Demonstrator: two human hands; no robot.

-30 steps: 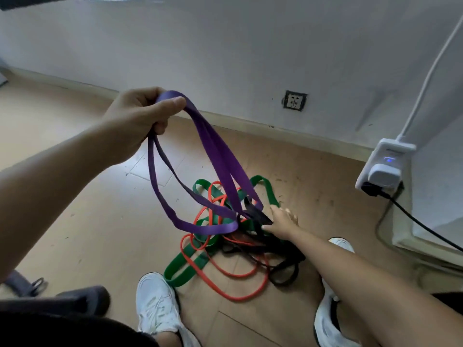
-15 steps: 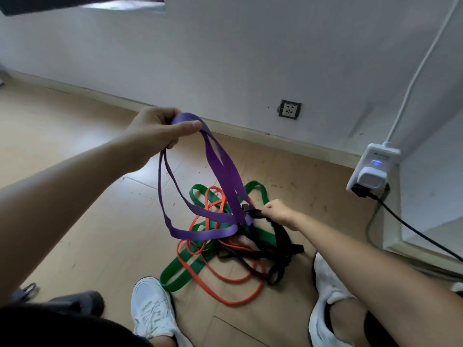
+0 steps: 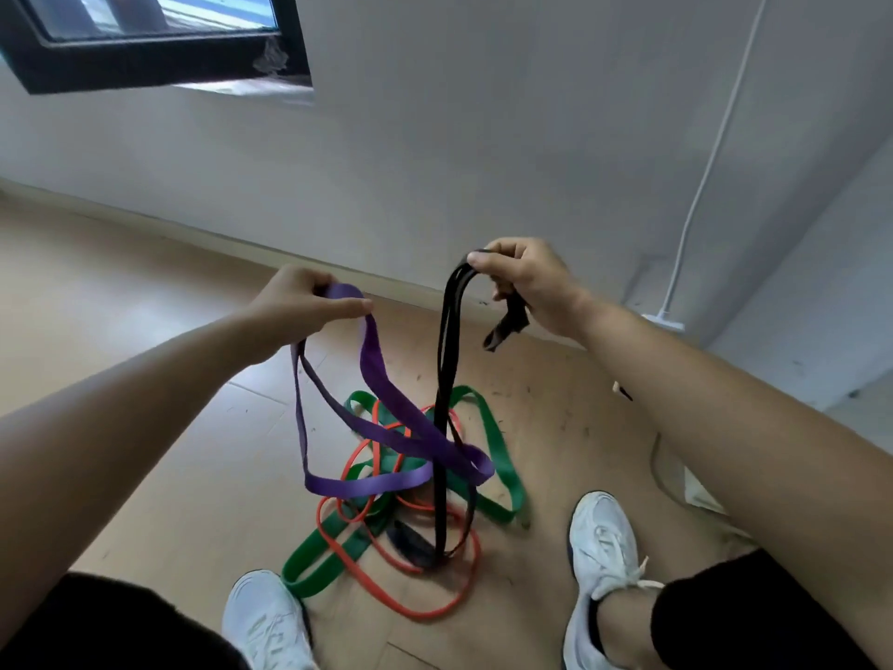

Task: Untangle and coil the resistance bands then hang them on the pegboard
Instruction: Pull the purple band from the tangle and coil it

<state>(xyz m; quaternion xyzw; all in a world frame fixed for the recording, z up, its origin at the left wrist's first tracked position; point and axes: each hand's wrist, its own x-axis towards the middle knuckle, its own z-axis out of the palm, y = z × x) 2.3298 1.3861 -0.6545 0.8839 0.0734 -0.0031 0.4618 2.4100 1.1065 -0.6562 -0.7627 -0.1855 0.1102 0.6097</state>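
a: what is filling most of the view?

b: a pale wood-look floor (image 3: 121, 355) is spreading under everything, smooth planks flecked with small dark specks. a matte white wall (image 3: 483, 137) is rising behind it, with a dark-framed window (image 3: 159, 65) at the upper left.

a: and the bands?

b: most are lying in a tangled heap on the floor, between a white lace-up left shoe (image 3: 266, 621) and right shoe (image 3: 599, 548). the green band (image 3: 502, 456), flat and broad, is sprawling widest in long loops. the thin orange band (image 3: 435, 614) is snaking through it in rounder curves.

a: are any being held up?

b: two. the purple band (image 3: 377, 374), a wide flat matte ribbon, is hanging from the left hand (image 3: 299, 307) in several drooping loops, its lowest curve dangling over the heap. the black band (image 3: 442, 379), narrow and slightly glossy, is dropping almost straight from the right hand (image 3: 531, 282) into the pile. it is crossing the purple loops low down; whether it is threading through them, i cannot tell.

a: how are the fingers sitting?

b: the left fingers (image 3: 314, 282) are curling round the top fold of the purple band, thumb lying along it. the right ones are pinching the black strands together at the top, and a short black end is poking out under the palm.
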